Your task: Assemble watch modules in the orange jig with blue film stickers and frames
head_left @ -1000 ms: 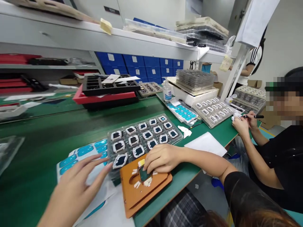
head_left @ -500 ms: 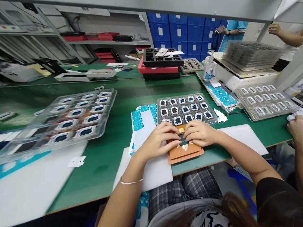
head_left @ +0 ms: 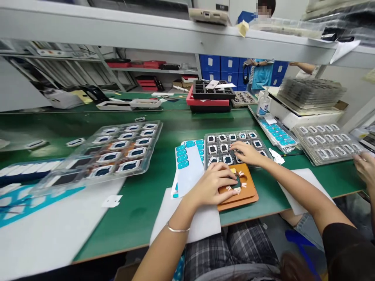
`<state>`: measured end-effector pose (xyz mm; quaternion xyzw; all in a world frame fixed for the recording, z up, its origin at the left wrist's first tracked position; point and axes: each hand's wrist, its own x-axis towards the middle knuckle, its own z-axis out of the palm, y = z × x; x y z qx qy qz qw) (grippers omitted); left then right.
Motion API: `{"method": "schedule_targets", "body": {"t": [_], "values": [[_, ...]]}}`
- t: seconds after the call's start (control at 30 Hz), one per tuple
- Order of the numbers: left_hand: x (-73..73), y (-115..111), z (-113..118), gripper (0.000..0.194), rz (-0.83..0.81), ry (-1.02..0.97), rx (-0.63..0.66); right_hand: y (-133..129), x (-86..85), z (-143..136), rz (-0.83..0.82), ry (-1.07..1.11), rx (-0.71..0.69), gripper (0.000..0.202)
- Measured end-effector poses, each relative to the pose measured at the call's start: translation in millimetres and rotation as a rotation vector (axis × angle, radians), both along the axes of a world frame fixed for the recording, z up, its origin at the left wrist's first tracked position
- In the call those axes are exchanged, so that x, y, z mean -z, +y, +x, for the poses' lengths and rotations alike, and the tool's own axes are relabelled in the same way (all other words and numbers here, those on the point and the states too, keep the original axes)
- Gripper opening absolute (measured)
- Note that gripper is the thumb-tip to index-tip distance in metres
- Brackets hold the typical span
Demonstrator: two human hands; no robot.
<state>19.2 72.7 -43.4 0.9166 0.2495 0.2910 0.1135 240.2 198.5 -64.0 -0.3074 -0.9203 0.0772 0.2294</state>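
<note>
My left hand (head_left: 218, 182) rests over an orange jig (head_left: 247, 194) with a round cutout and small white tabs. Its thumb and fingertips are at the edges of a small dark flat part (head_left: 238, 182) set in the jig, seemingly gripping it. My right hand (head_left: 247, 153) is off the jig, reaching over a clear plastic tray (head_left: 209, 155) of white-framed dark parts. Its fingers are stretched and slightly bent, with nothing visible in them; the fingertips are near a part in the middle row. Whether they touch it is unclear.
Blue sticker sheets (head_left: 182, 158) lie left of the tray. White foam sheets (head_left: 202, 222) flank the jig. A larger parts tray (head_left: 152, 156) stands at left, stacked trays (head_left: 310, 93) at right. A co-worker's hand (head_left: 365, 166) is at the right edge. A shelf beam (head_left: 164, 41) crosses above.
My right hand has left the jig and moved up over the parts tray. My left hand stays at the dark part. The camera view has tilted up and shifted left.
</note>
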Motion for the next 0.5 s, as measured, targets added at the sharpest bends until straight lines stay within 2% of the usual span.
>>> {"method": "schedule_targets", "body": {"t": [0.13, 0.27, 0.4, 0.5], "values": [[1.7, 1.3, -3.6, 0.027, 0.015, 0.008, 0.0, 10.6, -4.6, -32.5, -0.061, -0.147, 0.044, 0.029], [0.4, -0.8, -4.0, 0.028, 0.034, 0.025, 0.001, 15.8, -10.6, -49.0, -0.12, -0.162, 0.06, 0.02], [-0.9, -3.4, -3.7, 0.028, 0.027, 0.04, -0.013, 19.2, -19.9, -45.0, -0.182, -0.047, 0.065, 0.021], [-0.5, -3.8, -4.0, 0.027, 0.001, 0.041, -0.021, 7.0, -30.6, -27.0, -0.217, 0.08, 0.024, 0.014]]}}
